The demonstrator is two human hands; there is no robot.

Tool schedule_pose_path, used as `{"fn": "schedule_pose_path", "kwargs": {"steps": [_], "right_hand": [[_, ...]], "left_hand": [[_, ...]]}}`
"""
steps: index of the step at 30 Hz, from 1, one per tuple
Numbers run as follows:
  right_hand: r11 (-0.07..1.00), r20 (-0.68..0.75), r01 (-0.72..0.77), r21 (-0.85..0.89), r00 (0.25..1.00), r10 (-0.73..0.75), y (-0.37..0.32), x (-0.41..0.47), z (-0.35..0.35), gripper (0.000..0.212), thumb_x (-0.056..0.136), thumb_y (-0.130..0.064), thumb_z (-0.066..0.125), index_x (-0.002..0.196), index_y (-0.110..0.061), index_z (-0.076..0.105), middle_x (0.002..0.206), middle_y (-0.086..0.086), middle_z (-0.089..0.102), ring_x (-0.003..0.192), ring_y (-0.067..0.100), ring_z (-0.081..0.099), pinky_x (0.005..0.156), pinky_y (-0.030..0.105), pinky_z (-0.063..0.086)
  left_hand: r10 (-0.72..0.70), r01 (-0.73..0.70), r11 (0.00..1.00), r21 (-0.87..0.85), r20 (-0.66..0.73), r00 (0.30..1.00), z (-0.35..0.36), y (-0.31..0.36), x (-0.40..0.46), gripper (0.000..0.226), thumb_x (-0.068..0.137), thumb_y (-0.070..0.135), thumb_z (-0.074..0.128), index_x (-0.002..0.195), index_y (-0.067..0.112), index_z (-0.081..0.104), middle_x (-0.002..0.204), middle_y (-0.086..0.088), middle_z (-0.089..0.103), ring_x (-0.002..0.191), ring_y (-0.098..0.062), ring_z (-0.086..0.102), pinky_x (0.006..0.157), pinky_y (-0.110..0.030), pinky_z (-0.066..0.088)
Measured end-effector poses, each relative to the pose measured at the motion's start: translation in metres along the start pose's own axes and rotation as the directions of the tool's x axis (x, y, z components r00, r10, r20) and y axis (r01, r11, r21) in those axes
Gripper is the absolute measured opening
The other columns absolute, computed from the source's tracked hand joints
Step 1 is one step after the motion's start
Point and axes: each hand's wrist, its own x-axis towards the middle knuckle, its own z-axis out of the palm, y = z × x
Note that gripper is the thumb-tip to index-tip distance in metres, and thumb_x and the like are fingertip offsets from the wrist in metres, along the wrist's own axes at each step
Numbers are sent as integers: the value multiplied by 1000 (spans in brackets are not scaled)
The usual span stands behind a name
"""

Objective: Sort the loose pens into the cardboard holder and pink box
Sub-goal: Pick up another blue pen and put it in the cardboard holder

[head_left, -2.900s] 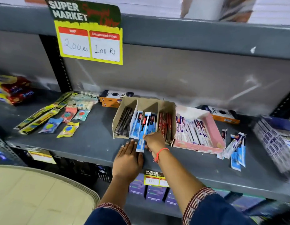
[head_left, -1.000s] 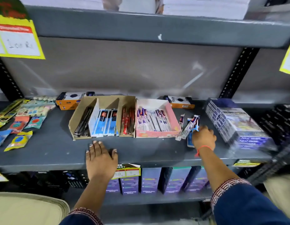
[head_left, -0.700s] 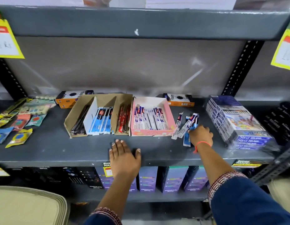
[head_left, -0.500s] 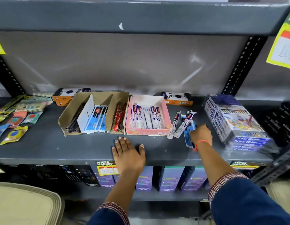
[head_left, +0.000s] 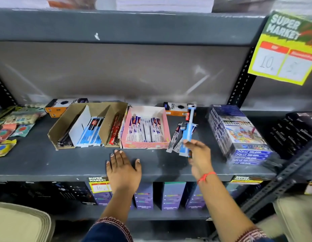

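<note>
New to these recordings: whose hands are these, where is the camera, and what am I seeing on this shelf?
There is no machine here, only a person's bare hands, filmed by a camera worn on the head and looking down at a grey shop shelf. The left hand lies flat on the shelf. The right hand holds up a blue-packaged pen, with a few more loose pens lying beside it. To their left sit the pink box and the cardboard holder, both already holding packaged pens. Boxed colour sets are stacked on the right.

You are looking at bare shelf (head_left: pixel 47 159) lying open along the front edge; the cardboard holder (head_left: pixel 85 126), pink box (head_left: pixel 146 128) and crayon packs (head_left: pixel 239 135) are blocking the back.
</note>
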Motion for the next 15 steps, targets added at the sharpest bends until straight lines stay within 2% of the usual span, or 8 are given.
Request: {"fn": "schedule_pose_path", "kwargs": {"steps": [2,6,9,15], "right_hand": [[999,150,-42,-31,988,46,2,-21,9,35,79,5,65,55,-17,54,32,-10,53,24,-3,31,28,6,19],[985,331,-19,-171,941,76,6,-48,17,20,79,-1,67,63,-13,65,35,-12,53,27,-2,32,30,9,22],[977,390,2,-215,917,84,8,-57,21,21,78,-4,69,62,-17,68,37,-13,56,30,-3,36,34,8,27],[977,421,-2,-214,902,94,8,-62,28,19,78,-2,69,63,-14,69,41,-12,60,33,-3,44,37,9,36]], "left_hand": [[1,-1,1000,4,13,1000,0,0,1,73,92,49,23,145,2,6,156,-16,12,144,-27,11,117,-40,5],[5,-5,1000,15,30,1000,0,-1,1,74,92,50,21,145,1,4,156,-17,11,144,-27,10,117,-40,6],[5,-5,1000,15,37,999,0,-2,2,74,92,50,21,145,2,3,156,-16,10,144,-27,10,117,-40,6],[4,-4,1000,-8,36,999,1,-3,3,75,92,51,23,145,2,2,157,-15,8,144,-27,8,117,-38,4]]}}
